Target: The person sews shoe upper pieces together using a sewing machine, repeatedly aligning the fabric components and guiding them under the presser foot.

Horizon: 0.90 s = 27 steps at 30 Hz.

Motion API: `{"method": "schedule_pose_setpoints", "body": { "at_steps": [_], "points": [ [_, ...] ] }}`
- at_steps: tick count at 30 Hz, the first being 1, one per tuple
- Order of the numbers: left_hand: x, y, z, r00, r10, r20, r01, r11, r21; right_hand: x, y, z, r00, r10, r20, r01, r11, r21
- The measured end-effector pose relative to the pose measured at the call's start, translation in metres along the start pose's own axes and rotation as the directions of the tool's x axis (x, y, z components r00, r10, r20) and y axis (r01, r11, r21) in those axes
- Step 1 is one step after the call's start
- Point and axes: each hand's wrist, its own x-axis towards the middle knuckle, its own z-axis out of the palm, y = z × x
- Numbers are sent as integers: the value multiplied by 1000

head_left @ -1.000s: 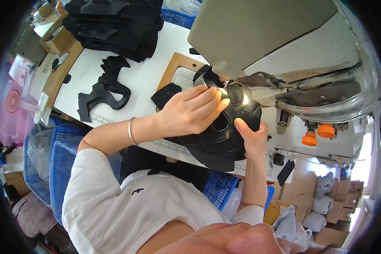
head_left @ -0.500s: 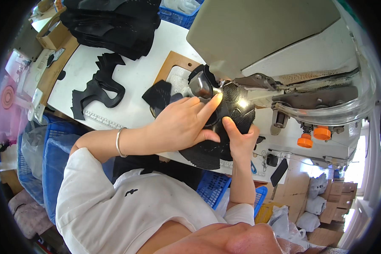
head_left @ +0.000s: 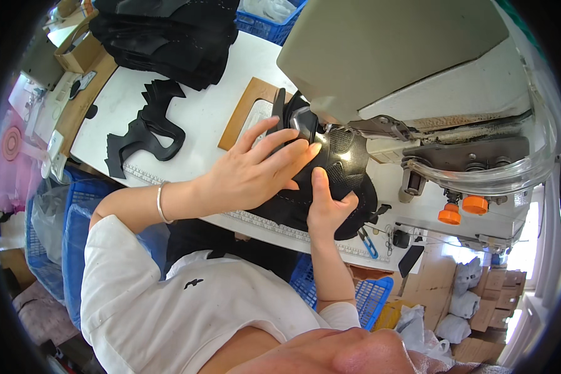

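Note:
A black shoe upper (head_left: 349, 159) with stitched panels lies on the white table under the head of a grey sewing machine (head_left: 411, 75). My left hand (head_left: 255, 171), with a bracelet on its wrist, lies spread on top of the upper and presses it down, fingertips close to the needle area. My right hand (head_left: 327, 209) grips the near edge of the same upper, its thumb on top. The needle itself is hidden behind the machine head and my fingers.
A wooden insert (head_left: 246, 109) sits in the white table (head_left: 212, 87). Loose black cut pieces (head_left: 146, 128) lie at the left, and a stack of black material (head_left: 168, 31) at the back. Blue-handled snips (head_left: 368, 243) lie near the front edge. Blue crates (head_left: 50, 230) stand below.
Both hands have slid left with the upper along the machine head. My left fingers have spread flatter over it, and the upper has turned a little.

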Motion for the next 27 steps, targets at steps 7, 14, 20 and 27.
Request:
{"method": "schedule_pose_setpoints", "body": {
  "at_steps": [7,14,20,27],
  "points": [
    [-12,-13,14,958,89,-273,-143,972,-184,-7,16,24,991,-45,-122,63,987,146],
    [-8,-29,8,946,180,-270,-216,970,-112,-7,20,41,982,-3,-187,61,951,302],
    [-6,-32,8,947,180,-267,-204,977,-65,-3,22,52,963,34,-266,63,936,347],
    [1,-35,8,945,197,-262,-208,978,-15,6,6,62,921,120,-372,32,925,380]
  ]
}}
